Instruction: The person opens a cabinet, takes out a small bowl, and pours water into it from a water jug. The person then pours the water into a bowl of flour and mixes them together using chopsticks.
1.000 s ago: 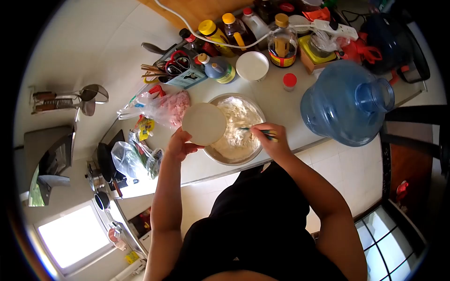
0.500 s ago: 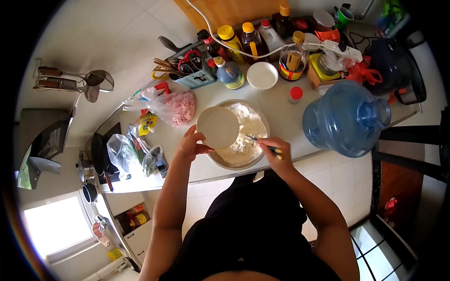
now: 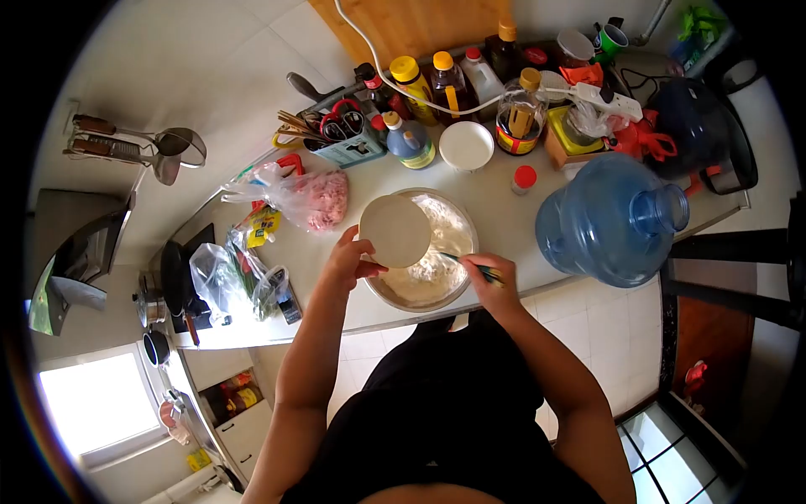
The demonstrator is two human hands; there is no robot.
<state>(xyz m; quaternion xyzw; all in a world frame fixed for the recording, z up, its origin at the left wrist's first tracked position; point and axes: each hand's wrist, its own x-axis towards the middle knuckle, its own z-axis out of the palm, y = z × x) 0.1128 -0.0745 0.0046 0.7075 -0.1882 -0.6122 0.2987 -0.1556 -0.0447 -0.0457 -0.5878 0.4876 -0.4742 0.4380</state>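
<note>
A wide metal basin (image 3: 414, 306) of white flour (image 3: 453, 222) stands on the counter in front of me. My left hand (image 3: 346, 259) grips a round pale bowl (image 3: 395, 231) by its near-left rim, holding it above the basin's left half and hiding the flour below. What the bowl contains, if anything, I cannot make out. In my right hand (image 3: 494, 284) is a pair of dark green chopsticks (image 3: 452, 256), fingers closed round their upper part. Their tips reach into the flour near the basin's middle, where it looks partly clumped.
Behind the basin stand a white bowl (image 3: 466, 146), a blue-labelled bottle (image 3: 410, 143) and several sauce bottles. A red-capped jar (image 3: 524, 179) and a large blue water jug (image 3: 609, 220) are to the right. Bagged pink minced meat (image 3: 323, 199) and a utensil holder (image 3: 348, 144) lie left.
The chopsticks have shifted slightly within the flour, and my right hand has turned and lowered a little. The bowl stays over the basin's left side. The whole view has shifted slightly.
</note>
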